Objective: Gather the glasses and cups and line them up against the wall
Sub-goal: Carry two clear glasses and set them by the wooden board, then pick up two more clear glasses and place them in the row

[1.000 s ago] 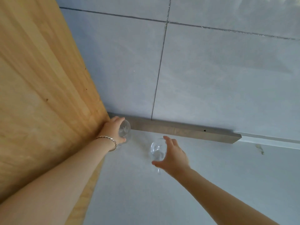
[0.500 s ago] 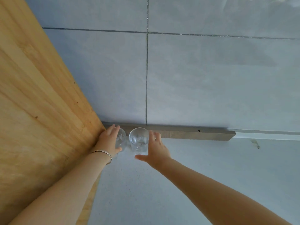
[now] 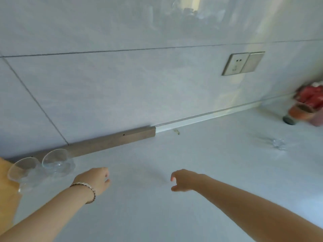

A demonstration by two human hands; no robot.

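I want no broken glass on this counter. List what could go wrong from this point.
1. The two clear glasses stand very close together in the corner by the wall; setting a third beside them could knock them.
2. The remaining glass far right is transparent and blurred against the pale counter, so easy to misjudge.
3. Both hands, left and right, are empty; a hasty sweep rightward might clip it.

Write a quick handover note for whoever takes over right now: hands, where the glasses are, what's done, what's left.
Left hand: empty, loosely curled above the counter.
Right hand: empty, also above the counter.
Done: two clear glasses stand side by side at the wall, far left corner.
Left: one more clear glass, blurred, sits out on the counter to the right; bring it in beside the pair.
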